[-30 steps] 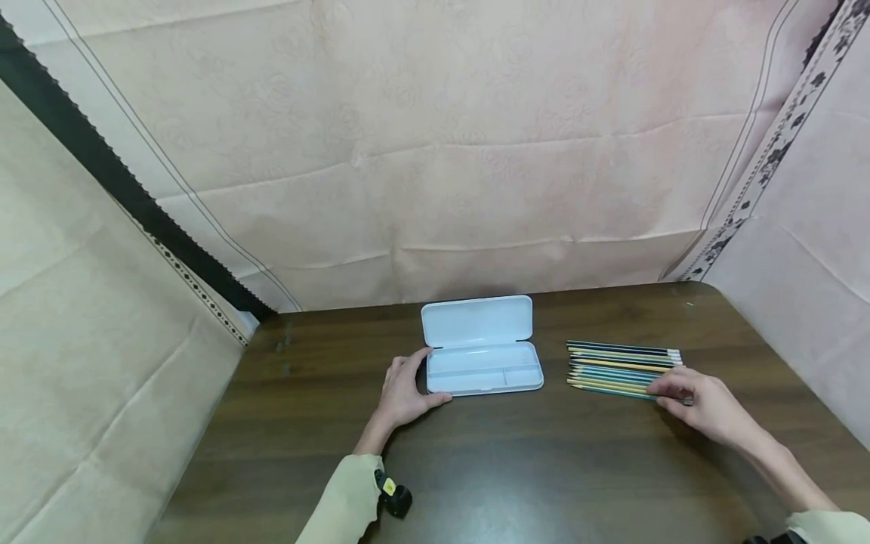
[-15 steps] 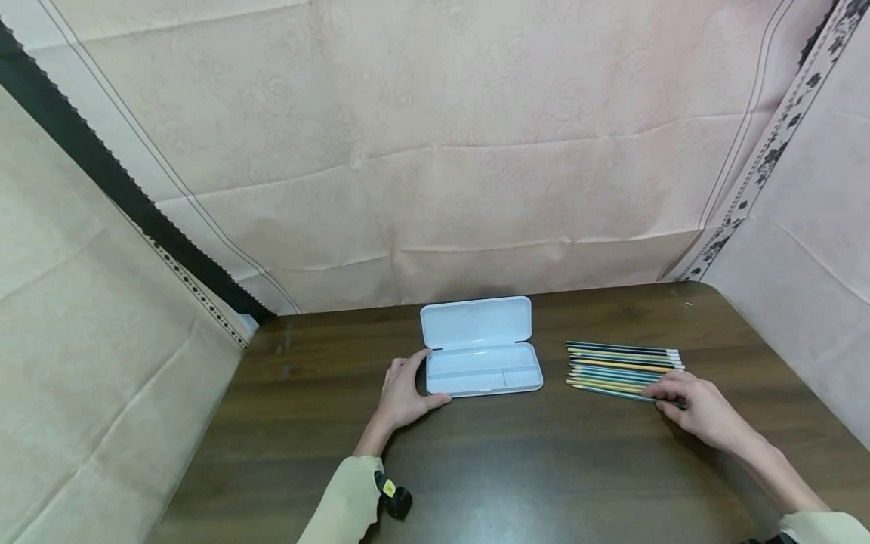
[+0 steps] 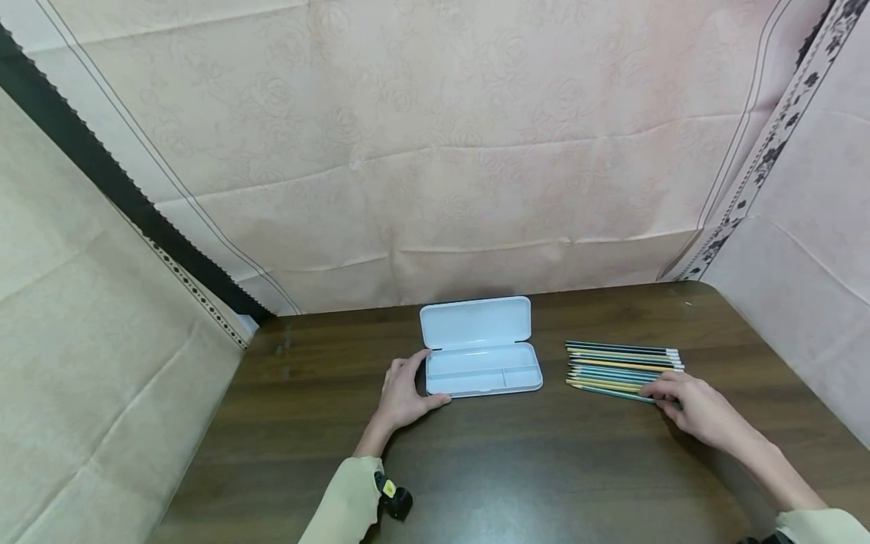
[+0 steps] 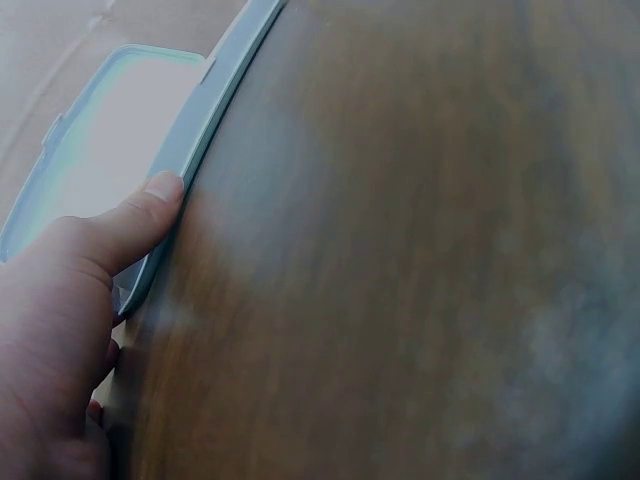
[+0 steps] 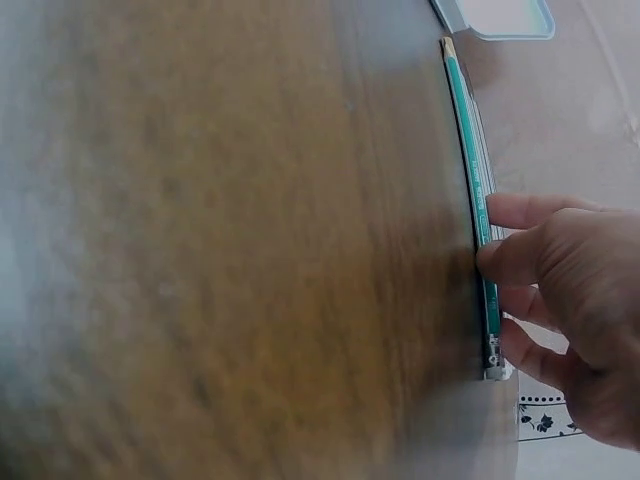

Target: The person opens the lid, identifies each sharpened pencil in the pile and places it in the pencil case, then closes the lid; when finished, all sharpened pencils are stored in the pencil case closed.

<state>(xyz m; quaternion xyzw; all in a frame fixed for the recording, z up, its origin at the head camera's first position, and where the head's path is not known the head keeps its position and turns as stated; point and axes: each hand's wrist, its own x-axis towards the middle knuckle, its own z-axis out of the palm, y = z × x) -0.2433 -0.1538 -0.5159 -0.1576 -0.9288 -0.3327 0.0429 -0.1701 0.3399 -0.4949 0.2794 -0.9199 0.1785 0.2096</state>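
Observation:
A light blue pencil case (image 3: 477,323) stands with its lid up at the middle of the table, and its tray with compartments has nothing in it. My left hand (image 3: 402,394) holds the case's left end, thumb on the front edge and fingers at the left side. In the left wrist view, the thumb (image 4: 150,210) presses the rim. To the right lies a row of several pencils (image 3: 621,360), dark, yellow and green. My right hand (image 3: 700,406) pinches the nearest one, a green pencil (image 5: 468,135), close to its eraser end. The fingers hide part of it.
The brown wooden table (image 3: 516,461) extends in front of the case and pencils. Pale cloth (image 3: 476,151) hangs behind the table and along both sides. A small black device (image 3: 397,500) is worn on the left wrist.
My right hand has shifted slightly left, and the green pencil's eraser end has moved a little with it. The left hand and the case have stayed nearly still.

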